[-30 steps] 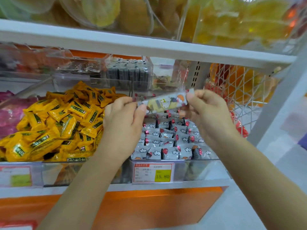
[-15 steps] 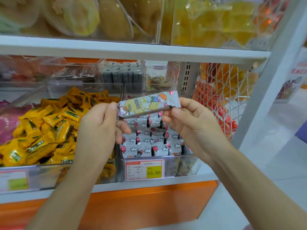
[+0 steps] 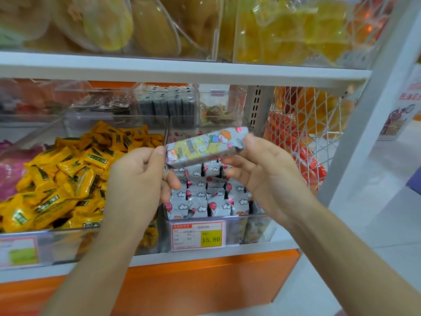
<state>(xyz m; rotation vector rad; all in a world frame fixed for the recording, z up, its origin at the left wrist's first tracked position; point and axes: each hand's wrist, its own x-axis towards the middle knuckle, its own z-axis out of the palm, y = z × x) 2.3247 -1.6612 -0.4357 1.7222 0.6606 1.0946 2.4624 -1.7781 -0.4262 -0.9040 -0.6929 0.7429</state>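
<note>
A long silver snack bar [image 3: 205,145] with cartoon figures and a yellow patch is held level in front of the middle shelf. My left hand [image 3: 139,179] pinches its left end between thumb and fingers. My right hand [image 3: 262,169] pinches its right end, thumb on top. Straight below the bar stands a clear bin [image 3: 255,226] packed with several silver packs of the same kind [image 3: 200,201], printed with clouds and red balloons.
A clear bin of yellow wrapped sweets [image 3: 68,179] lies to the left, pink packs [image 3: 11,172] beyond it. A price tag reading 15.80 [image 3: 198,234] hangs on the white shelf edge [image 3: 205,254]. A white wire basket [image 3: 303,133] with orange packs is at right. Upper shelf [image 3: 182,69] holds yellow dried fruit.
The bar has turned between both hands, so its printed cartoon face now faces me more fully. Both hands keep their hold on its ends and have come slightly nearer to me.
</note>
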